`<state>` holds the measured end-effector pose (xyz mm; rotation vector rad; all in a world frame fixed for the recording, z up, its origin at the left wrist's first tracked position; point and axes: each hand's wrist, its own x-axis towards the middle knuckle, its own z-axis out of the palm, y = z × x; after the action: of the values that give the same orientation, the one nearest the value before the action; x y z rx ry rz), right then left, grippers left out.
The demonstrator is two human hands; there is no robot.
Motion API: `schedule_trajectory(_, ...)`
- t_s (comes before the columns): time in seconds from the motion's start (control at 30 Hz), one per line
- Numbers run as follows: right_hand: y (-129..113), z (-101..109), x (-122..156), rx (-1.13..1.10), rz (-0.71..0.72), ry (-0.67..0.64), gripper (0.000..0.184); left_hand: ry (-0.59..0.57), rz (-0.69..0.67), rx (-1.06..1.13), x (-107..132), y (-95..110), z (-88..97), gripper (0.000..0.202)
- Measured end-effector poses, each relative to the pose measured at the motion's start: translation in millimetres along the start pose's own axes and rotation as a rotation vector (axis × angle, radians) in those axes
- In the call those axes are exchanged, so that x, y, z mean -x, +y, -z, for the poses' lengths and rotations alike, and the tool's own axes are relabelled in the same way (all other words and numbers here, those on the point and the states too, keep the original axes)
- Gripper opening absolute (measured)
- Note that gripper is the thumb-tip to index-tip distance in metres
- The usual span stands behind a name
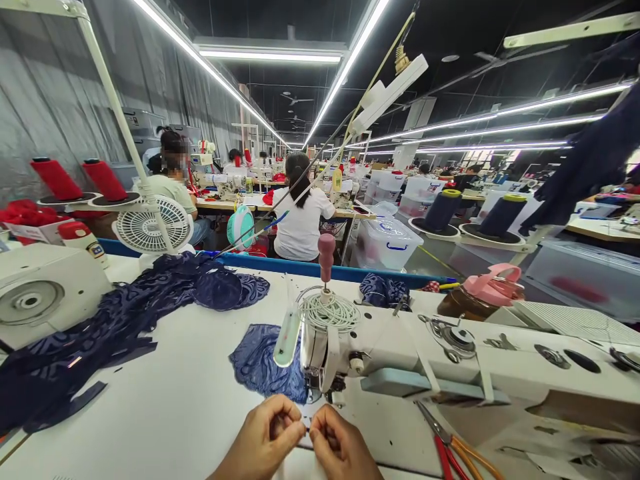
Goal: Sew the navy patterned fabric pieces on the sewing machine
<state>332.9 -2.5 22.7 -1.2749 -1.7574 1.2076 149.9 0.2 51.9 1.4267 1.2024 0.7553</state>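
Note:
My left hand (265, 437) and my right hand (337, 443) meet at the table's front edge, just below the sewing machine's needle (320, 387). Their fingertips pinch something small and thin between them; I cannot tell what it is. A piece of dark blue lace fabric (260, 360) lies flat left of the needle. The white sewing machine (450, 353) stretches to the right, with a coil of white cord (330, 310) and a pink knob (327, 253) on top.
A pile of dark blue lace (100, 327) covers the table's left. Red-handled snips (450, 447) lie at the right. A small white fan (150, 230), red thread cones (55, 179) and navy cones (443, 210) stand behind. Other people sit sewing further back.

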Motion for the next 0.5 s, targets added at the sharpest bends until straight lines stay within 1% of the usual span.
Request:
schedule_trajectory(0.1,-1,0,0,0.052,0.011,-0.036,0.024,-0.022,0.008,0.013,-2,-4,-3.1,0.038)
schedule_trajectory(0.23,2,0,0,0.032,0.000,-0.027,0.016,0.010,0.033,0.022,-3,-9,-3.9,0.040)
schedule_trajectory(0.33,4,-1,-2,-0.011,-0.029,-0.044,0.027,0.013,0.028,0.022,-1,-12,-3.3,0.039)
schedule_trajectory(0.37,3,-1,-2,-0.009,-0.027,-0.061,0.027,0.007,0.022,0.020,-1,-12,-3.5,0.039)
schedule_trajectory(0.43,1,0,-2,0.028,-0.007,-0.084,0.020,-0.006,0.006,0.015,-1,-15,-3.8,0.039)
schedule_trajectory(0.5,-2,4,-2,0.105,0.028,-0.078,0.018,-0.004,-0.006,0.015,-2,-17,-3.1,0.039)
